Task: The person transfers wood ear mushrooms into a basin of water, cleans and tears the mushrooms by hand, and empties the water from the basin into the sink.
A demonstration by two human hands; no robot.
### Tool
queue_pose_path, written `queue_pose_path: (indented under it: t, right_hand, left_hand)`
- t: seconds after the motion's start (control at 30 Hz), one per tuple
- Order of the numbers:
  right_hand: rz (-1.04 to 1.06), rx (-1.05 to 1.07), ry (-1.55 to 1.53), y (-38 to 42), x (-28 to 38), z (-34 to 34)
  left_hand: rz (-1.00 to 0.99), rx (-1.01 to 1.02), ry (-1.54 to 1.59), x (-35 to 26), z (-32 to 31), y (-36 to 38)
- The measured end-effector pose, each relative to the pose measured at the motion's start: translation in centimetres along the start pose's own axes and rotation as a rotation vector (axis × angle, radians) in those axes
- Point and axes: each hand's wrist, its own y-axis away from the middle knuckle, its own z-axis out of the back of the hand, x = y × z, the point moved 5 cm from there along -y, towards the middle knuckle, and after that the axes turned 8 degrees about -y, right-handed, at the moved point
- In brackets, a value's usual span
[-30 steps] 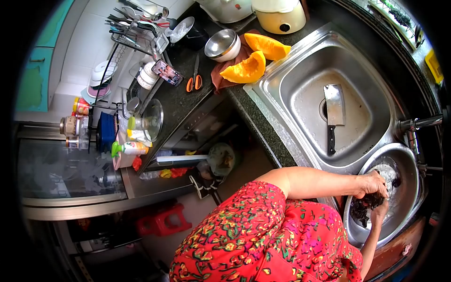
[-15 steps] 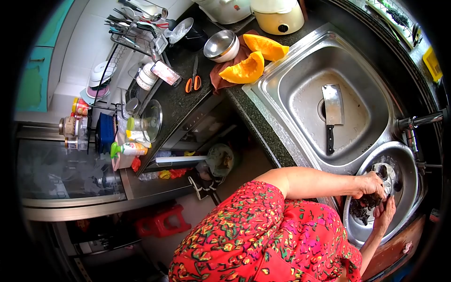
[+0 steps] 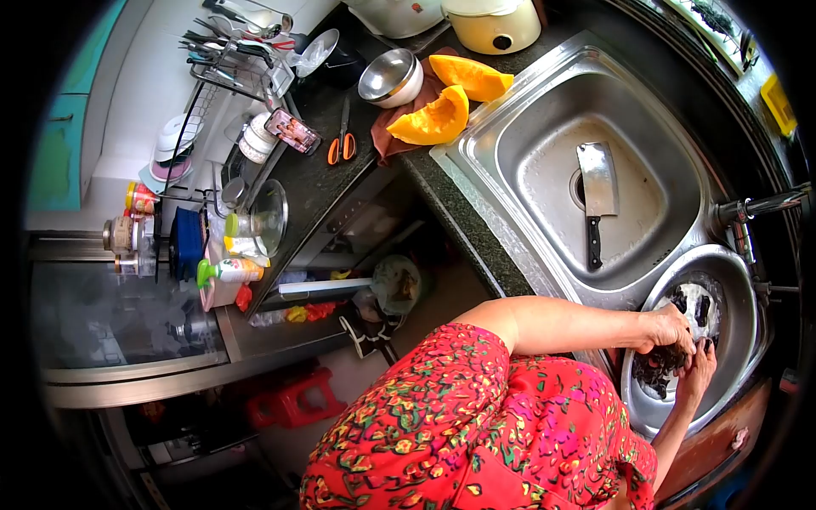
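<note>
A dark, ragged clump [image 3: 652, 372] lies in a round metal basin [image 3: 739, 374] at the right. My left hand [image 3: 667, 330] comes in from the left with its fingers wrapped round the upper end of the clump. Close below and to the right, my right hand [image 3: 697, 367] touches the same dark material, its fingertips pressed together on a small dark piece. The two hands are almost touching. Beyond them, a pale, wet patch with dark bits [image 3: 697, 308] shows in the basin; what it is cannot be made out.
A cleaver [image 3: 599, 200] lies in the steel sink [image 3: 510, 161] beside the basin. Two orange pumpkin pieces [image 3: 433, 119], a metal bowl [image 3: 389, 76], scissors [image 3: 343, 140] and a phone [image 3: 291, 131] are on the counter. A faucet [image 3: 756, 206] reaches in from the right.
My right hand has moved slightly up and closed its fingers on the dark material; before, they were more spread. My left hand stays on the clump. The whole view has shifted slightly.
</note>
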Motion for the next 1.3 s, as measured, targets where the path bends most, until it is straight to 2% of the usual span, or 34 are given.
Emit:
queue_pose_path:
  t: [0.03,0.07,0.13,0.17,0.23,0.27,0.3,0.37,0.4,0.43,0.5,0.53,0.57,0.63,0.73,0.77,0.87,0.93,0.97,1.0,1.17,1.3]
  right_hand:
    - [-0.001,-0.004,-0.002,-0.4,-0.5,0.6]
    - [0.026,-0.178,0.162,-1.5,-1.4,2.7]
    - [0.136,-0.230,0.502,-4.4,-3.0,7.3]
    - [0.136,-0.228,0.499,-5.6,-3.5,9.5]
    - [0.599,-0.576,1.313,-5.8,-1.8,11.3]
    - [0.250,-0.733,1.401,-4.3,-0.1,9.2]
    - [0.251,-0.733,1.401,-4.2,0.1,7.9]
    - [0.106,-0.393,1.534,-5.2,-1.5,6.1]
    - [0.772,-0.168,1.436,-4.5,-1.9,4.1]
    - [0.774,-0.168,1.437,-4.8,-2.2,5.1]
    - [0.326,-0.118,0.558,-2.8,0.0,2.1]
    - [0.236,-0.189,0.367,-2.6,-0.2,2.7]
    - [0.296,-0.174,0.313,-2.7,-0.1,3.5]
    - [0.211,-0.196,0.179,-0.3,2.3,-0.1]
    - [0.288,-0.193,0.207,0.4,2.8,-1.8]
    - [0.306,-0.166,0.064,0.7,2.6,-3.1]
    - [0.305,-0.221,0.189,2.1,3.0,-6.2]
    - [0.261,-0.202,-0.014,2.0,2.0,-6.7]
    - [0.261,-0.202,-0.011,2.0,2.0,-6.9]
    - [0.279,-0.211,-0.014,2.1,2.1,-7.1]
    - [0.262,-0.121,-0.063,2.9,2.4,-8.8]
    - [0.198,-0.070,-0.235,2.5,1.3,-9.1]
  left_hand:
    - [0.004,0.002,0.000,0.2,0.0,-0.1]
    - [0.000,-0.005,-0.012,0.5,0.1,-0.4]
    - [-0.004,-0.014,-0.026,0.8,0.3,-0.8]
    - [-0.043,-0.079,-0.133,0.8,0.6,-1.0]
    - [-0.081,-0.148,-0.242,0.6,1.2,-1.0]
    - [-0.072,-0.149,-0.237,0.6,1.2,-1.0]
    - [-0.065,-0.149,-0.232,0.6,1.3,-1.0]
    - [-0.072,-0.142,-0.227,1.2,1.5,-1.7]
    - [-0.079,-0.134,-0.220,1.4,1.5,-2.0]
    - [-0.081,-0.135,-0.220,1.5,1.6,-2.2]
    - [-0.087,-0.137,-0.208,1.7,1.6,-2.1]
    - [-0.065,-0.157,-0.220,1.7,1.8,-2.1]
    - [-0.066,-0.157,-0.222,1.7,1.8,-2.2]
    - [-0.059,-0.167,-0.203,2.0,1.7,-2.4]
    - [-0.035,-0.101,-0.163,2.1,0.7,-2.4]
    - [-0.035,-0.102,-0.164,1.9,0.5,-2.1]
    - [-0.004,-0.146,-0.181,1.5,0.4,-1.5]
    - [-0.048,-0.188,-0.203,1.5,0.8,-1.7]
    - [-0.069,-0.208,-0.214,1.0,0.7,-1.4]
    - [0.013,-0.207,-0.169,0.3,0.4,-0.2]
    - [-0.042,-0.196,-0.011,1.1,1.0,-1.4]
    - [-0.065,-0.113,0.064,1.2,0.9,-1.6]
